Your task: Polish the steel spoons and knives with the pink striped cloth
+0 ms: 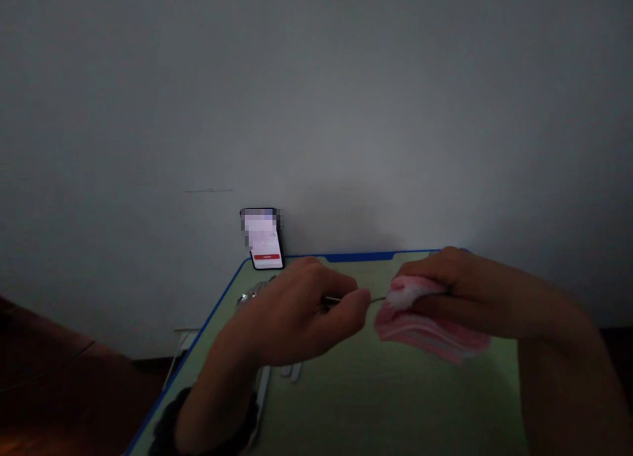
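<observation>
My left hand [301, 317] is closed, thumb and fingers pinching a thin metal utensil [378, 299] above the table. Only a short shiny length of the utensil shows between my hands, so its exact kind is hidden. A pink and white cloth [430, 331] is bunched in my right hand [462, 288], whose fingers press it around the utensil's other end. The cloth's loose folds hang below that hand.
A lit phone [267, 242] leans on the wall at the back left of the green table [395, 403], which has a blue edge. Shiny metal items [246, 299] lie behind my left hand. Light-coloured handle ends [293, 371] show below it.
</observation>
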Available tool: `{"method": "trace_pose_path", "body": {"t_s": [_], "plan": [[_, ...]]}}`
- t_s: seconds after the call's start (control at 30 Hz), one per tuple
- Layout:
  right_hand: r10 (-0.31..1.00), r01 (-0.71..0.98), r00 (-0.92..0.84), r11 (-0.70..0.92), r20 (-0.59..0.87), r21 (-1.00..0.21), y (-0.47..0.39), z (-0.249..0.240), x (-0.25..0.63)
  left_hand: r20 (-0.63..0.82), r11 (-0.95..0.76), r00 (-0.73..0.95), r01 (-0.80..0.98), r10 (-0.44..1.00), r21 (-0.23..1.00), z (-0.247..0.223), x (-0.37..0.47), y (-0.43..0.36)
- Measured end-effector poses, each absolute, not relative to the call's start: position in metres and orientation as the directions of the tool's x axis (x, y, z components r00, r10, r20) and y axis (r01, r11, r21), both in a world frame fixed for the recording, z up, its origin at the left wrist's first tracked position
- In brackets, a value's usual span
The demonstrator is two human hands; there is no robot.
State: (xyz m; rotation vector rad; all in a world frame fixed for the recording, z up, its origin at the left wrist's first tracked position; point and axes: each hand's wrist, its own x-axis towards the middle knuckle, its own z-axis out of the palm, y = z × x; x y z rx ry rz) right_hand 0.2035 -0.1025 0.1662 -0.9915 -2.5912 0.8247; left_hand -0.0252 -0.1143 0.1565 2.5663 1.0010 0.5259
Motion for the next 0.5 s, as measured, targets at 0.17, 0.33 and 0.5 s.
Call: {"method": "trace_pose_path", "body": {"t_s": [0.17, 0.33, 0.5], "plan": [[0.575, 0.414, -0.810, 0.700, 0.115, -0.581, -0.098, 0.159, 0.183, 0.190, -0.720, 0.715, 0.574, 0.672, 0.389, 0.152, -0.018, -0.110], [0.562, 0.438, -0.824, 0.713, 0.072, -0.547, -0.082, 0.150, 0.183, 0.139, -0.700, 0.705, 0.621, 0.696, 0.354, 0.147, -0.018, -0.101], [0.659, 0.528, -0.752, 0.608, 0.006, -0.593, -0.070, 0.149, 0.207, 0.188, -0.645, 0.627, 0.666, 0.756, 0.376, 0.146, -0.031, -0.093]]}}
